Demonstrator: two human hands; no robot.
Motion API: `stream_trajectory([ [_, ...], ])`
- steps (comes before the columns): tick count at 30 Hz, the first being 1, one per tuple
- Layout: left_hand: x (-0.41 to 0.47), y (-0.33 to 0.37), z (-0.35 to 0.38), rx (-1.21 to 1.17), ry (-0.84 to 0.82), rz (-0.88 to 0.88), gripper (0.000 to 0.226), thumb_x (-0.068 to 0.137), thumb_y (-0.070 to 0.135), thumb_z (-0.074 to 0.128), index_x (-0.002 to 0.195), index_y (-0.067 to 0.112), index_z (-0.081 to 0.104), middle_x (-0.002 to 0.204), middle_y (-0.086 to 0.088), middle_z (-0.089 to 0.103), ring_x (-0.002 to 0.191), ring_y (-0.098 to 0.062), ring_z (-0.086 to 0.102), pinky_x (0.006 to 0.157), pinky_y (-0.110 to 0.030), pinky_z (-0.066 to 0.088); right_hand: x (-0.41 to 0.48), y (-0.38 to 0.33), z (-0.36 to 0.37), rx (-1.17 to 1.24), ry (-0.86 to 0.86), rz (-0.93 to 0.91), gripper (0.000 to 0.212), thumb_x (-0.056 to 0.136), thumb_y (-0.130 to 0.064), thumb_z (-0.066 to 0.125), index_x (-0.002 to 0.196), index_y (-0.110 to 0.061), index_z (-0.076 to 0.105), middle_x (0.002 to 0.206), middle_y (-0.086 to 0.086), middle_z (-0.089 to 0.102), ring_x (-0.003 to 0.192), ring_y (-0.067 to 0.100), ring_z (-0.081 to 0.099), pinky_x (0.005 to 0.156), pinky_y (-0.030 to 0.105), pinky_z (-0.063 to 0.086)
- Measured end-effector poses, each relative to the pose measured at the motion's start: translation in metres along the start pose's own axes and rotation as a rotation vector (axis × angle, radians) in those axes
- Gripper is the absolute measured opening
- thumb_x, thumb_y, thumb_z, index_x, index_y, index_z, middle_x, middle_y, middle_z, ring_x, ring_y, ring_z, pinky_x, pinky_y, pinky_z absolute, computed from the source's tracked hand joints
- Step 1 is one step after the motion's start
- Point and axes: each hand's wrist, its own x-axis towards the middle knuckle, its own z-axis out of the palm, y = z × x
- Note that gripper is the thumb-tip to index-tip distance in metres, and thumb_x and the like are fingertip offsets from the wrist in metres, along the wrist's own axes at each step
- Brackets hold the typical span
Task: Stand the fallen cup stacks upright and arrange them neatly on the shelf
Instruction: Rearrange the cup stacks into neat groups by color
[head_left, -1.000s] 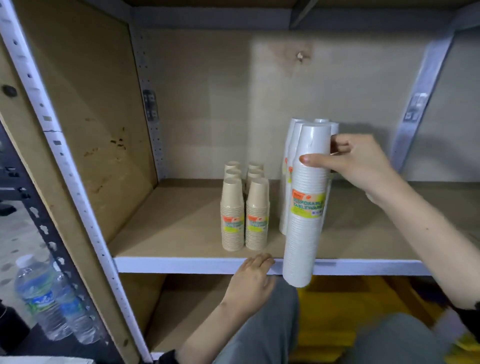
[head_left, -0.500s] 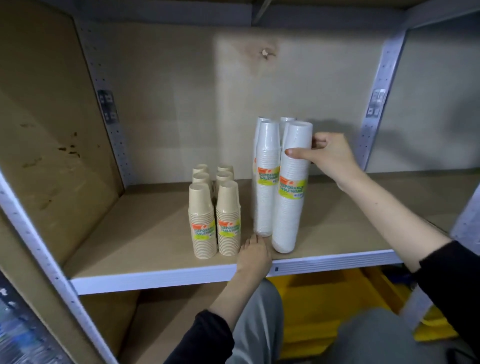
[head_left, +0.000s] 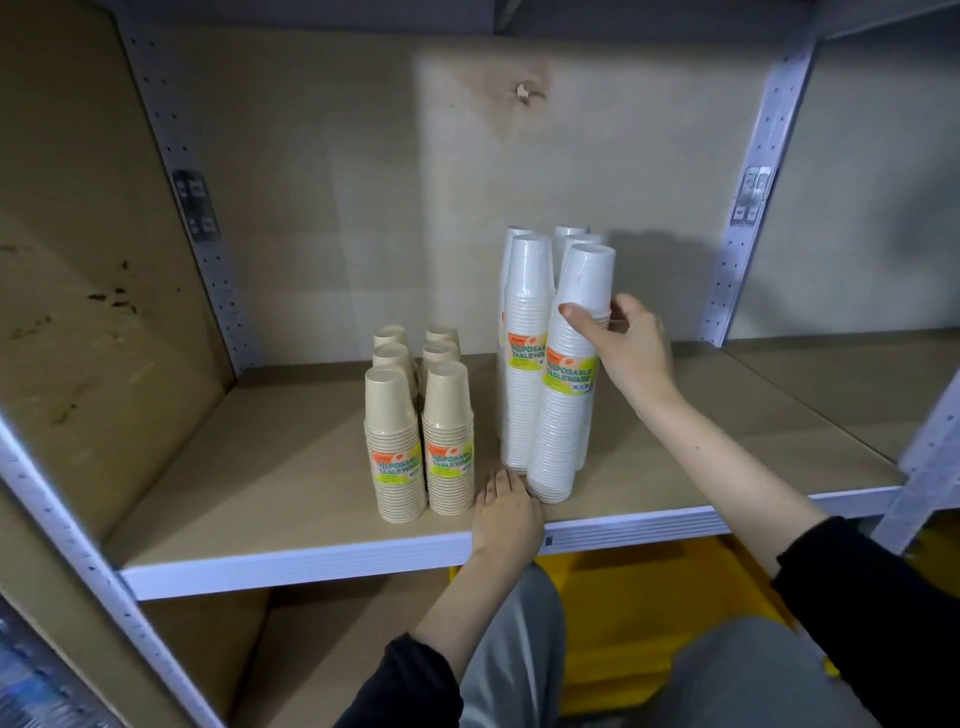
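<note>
The white cup stack (head_left: 569, 395), airborne a second ago, is now being stood on the shelf (head_left: 260, 493), at 3 o'clock of the beige cup stacks (head_left: 395, 441), tilted slightly. It is being gripped near the top by the right hand (head_left: 631, 345). The left hand (head_left: 506, 512) is being rested flat at 7 o'clock of its base. Judging by this, only straightening is being left to do.

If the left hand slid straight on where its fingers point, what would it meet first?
Probably the base of the left white cup stack, just ahead of the left hand, beside the front white cup stack; depth is unclear.
</note>
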Motion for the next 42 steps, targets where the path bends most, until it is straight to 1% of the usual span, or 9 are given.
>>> stream_trajectory([
  [4, 0.0, 0.0, -0.001, -0.006, 0.005, 0.009, 0.054, 0.099, 0.022, 0.027, 0.145, -0.003, 0.015, 0.155, -0.016, 0.022, 0.143, -0.025, 0.023, 0.118, -0.034, 0.019, -0.007, 0.006, 0.003, -0.009, 0.085, -0.029, 0.026, 0.079, -0.035, 0.067, 0.093, -0.014, 0.061, 0.073, -0.008, 0.058, 0.06, -0.006, 0.049, 0.052, -0.001, 0.036],
  [7, 0.0, 0.0, -0.001, -0.007, 0.009, 0.008, 0.054, 0.099, 0.022, 0.027, 0.145, -0.002, 0.015, 0.154, -0.015, 0.023, 0.143, -0.024, 0.024, 0.118, -0.034, 0.019, -0.007, 0.006, 0.005, -0.022, 0.09, -0.021, 0.023, 0.08, -0.036, 0.066, 0.087, -0.018, 0.055, 0.07, -0.01, 0.056, 0.061, -0.003, 0.048, 0.051, -0.002, 0.037],
  [9, -0.001, 0.001, -0.001, -0.011, 0.005, 0.008, 0.055, 0.099, 0.022, 0.027, 0.146, -0.002, 0.014, 0.155, -0.015, 0.022, 0.143, -0.024, 0.023, 0.119, -0.034, 0.018, -0.006, 0.007, 0.007, -0.029, 0.084, -0.012, 0.025, 0.081, -0.037, 0.065, 0.087, -0.014, 0.056, 0.077, -0.003, 0.06, 0.065, 0.005, 0.052, 0.052, 0.001, 0.038],
  [15, 0.0, 0.0, -0.002, -0.015, -0.009, 0.008, 0.054, 0.099, 0.022, 0.027, 0.146, -0.002, 0.015, 0.155, -0.015, 0.021, 0.144, -0.024, 0.021, 0.119, -0.034, 0.017, -0.007, 0.009, 0.014, -0.005, 0.062, 0.039, 0.04, 0.078, -0.035, 0.069, 0.104, -0.005, 0.061, 0.1, 0.01, 0.069, 0.089, 0.019, 0.063, 0.078, 0.029, 0.049],
  [18, -0.001, 0.0, -0.001, -0.013, -0.003, 0.01, 0.054, 0.099, 0.023, 0.027, 0.146, -0.001, 0.016, 0.155, -0.015, 0.021, 0.144, -0.024, 0.022, 0.119, -0.034, 0.017, -0.015, 0.019, 0.015, -0.007, 0.086, 0.073, 0.042, 0.075, -0.029, 0.073, 0.107, -0.005, 0.061, 0.104, 0.013, 0.069, 0.093, 0.024, 0.065, 0.085, 0.037, 0.052],
  [21, -0.001, 0.0, 0.0, -0.007, 0.001, 0.012, 0.053, 0.099, 0.023, 0.027, 0.145, -0.001, 0.017, 0.154, -0.015, 0.023, 0.143, -0.024, 0.023, 0.118, -0.034, 0.018, -0.034, 0.041, 0.019, -0.006, 0.012, 0.131, 0.043, 0.071, -0.019, 0.077, 0.108, -0.002, 0.061, 0.105, 0.019, 0.068, 0.094, 0.03, 0.065, 0.087, 0.045, 0.052],
  [28, -0.002, -0.001, 0.0, 0.027, 0.037, 0.034, 0.051, 0.099, 0.024, 0.026, 0.144, 0.001, 0.021, 0.153, -0.014, 0.026, 0.142, -0.023, 0.026, 0.118, -0.032, 0.02, -0.092, 0.093, 0.037, -0.196, -0.124, 0.271, 0.074, 0.064, -0.027, 0.081, 0.125, -0.004, 0.047, 0.122, 0.013, 0.055, 0.11, 0.027, 0.056, 0.093, 0.041, 0.049],
  [33, -0.004, 0.0, -0.001, 0.057, 0.058, 0.043, 0.046, 0.099, 0.022, 0.024, 0.14, 0.002, 0.027, 0.148, -0.014, 0.033, 0.138, -0.024, 0.031, 0.116, -0.032, 0.024, -0.101, 0.108, 0.042, -0.237, -0.11, 0.308, 0.068, 0.07, -0.024, 0.078, 0.126, -0.002, 0.045, 0.125, 0.016, 0.053, 0.115, 0.029, 0.052, 0.091, 0.036, 0.046],
  [42, -0.004, -0.001, -0.001, 0.072, 0.059, 0.054, 0.048, 0.1, 0.022, 0.024, 0.144, 0.002, 0.021, 0.152, -0.014, 0.027, 0.142, -0.023, 0.026, 0.118, -0.032, 0.021, -0.094, 0.118, 0.033, -0.16, -0.219, 0.337, 0.07, 0.073, -0.019, 0.076, 0.132, -0.004, 0.042, 0.124, 0.016, 0.06, 0.112, 0.03, 0.057, 0.094, 0.039, 0.049],
])
